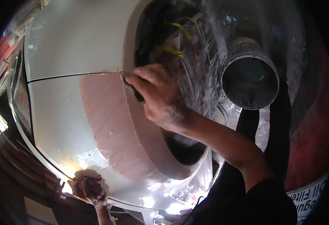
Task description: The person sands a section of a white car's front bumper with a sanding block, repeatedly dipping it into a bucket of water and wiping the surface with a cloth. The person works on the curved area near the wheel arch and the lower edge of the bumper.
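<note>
My right hand (157, 95) is closed around a thin dark sanding pad (139, 96). It presses the pad to the wheel-arch edge of a silver car panel (57, 108), just below the panel seam. Around that spot spreads a wide patch of pinkish filler (106, 112), which continues along the arch lip. At the panel's lower left edge, my left hand (93, 191) is closed over a greyish, crumpled wad (85, 173), perhaps a wet sponge or cloth. Water drops dot the panel near it.
A grey bucket (246, 47) stands right of the wheel arch. Crumpled clear plastic sheeting (200, 75) with yellow tape strips (172, 50) covers the wheel area. A red drum (310, 150) with a white label is at the far right. Bright lamps glare at the left.
</note>
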`<state>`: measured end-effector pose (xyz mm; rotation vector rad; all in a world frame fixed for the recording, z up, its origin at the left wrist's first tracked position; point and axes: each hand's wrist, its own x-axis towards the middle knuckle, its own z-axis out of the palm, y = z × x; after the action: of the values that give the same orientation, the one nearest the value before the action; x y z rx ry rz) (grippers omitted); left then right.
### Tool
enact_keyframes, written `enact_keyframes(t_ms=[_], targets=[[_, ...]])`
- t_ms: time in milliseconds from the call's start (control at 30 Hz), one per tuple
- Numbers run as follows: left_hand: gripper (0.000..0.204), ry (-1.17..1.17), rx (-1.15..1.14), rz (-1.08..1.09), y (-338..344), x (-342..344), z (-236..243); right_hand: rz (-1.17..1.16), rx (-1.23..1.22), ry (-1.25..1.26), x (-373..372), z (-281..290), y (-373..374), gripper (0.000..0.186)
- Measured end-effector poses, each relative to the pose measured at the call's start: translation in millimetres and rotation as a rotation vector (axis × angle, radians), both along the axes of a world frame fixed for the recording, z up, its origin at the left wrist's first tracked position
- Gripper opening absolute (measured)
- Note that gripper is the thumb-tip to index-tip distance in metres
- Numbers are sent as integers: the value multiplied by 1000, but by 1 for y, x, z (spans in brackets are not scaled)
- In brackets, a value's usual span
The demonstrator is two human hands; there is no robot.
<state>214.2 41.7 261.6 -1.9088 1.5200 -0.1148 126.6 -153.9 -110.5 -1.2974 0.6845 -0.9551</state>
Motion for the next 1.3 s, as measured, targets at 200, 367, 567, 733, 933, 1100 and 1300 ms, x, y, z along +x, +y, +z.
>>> enact_keyframes(t_ms=[200, 367, 567, 733, 933, 1100, 1300], targets=[[54, -67, 35, -2, 10, 1, 6, -25, -4, 41, -8, -22, 21, 60], [57, -10, 10, -10, 5, -2, 3, 1, -29, 37, -7, -14, 9, 59], [65, -31, 71, -13, 9, 6, 6, -1, -13, 70, -15, -29, 16, 54], [69, -38, 42, 10, 12, -1, 15, 13, -65, 3, -12, -20, 19, 54], [60, -61, 53, -51, 4, 3, 0, 57, 151, 144, -30, -42, 19, 57], [58, -51, 43, -66, 9, 7, 4, -54, 109, 89, -33, -29, 23, 52], [54, -72, 23, -34, 3, -2, 0, 121, 146, 39, -64, 37, 85, 55]])
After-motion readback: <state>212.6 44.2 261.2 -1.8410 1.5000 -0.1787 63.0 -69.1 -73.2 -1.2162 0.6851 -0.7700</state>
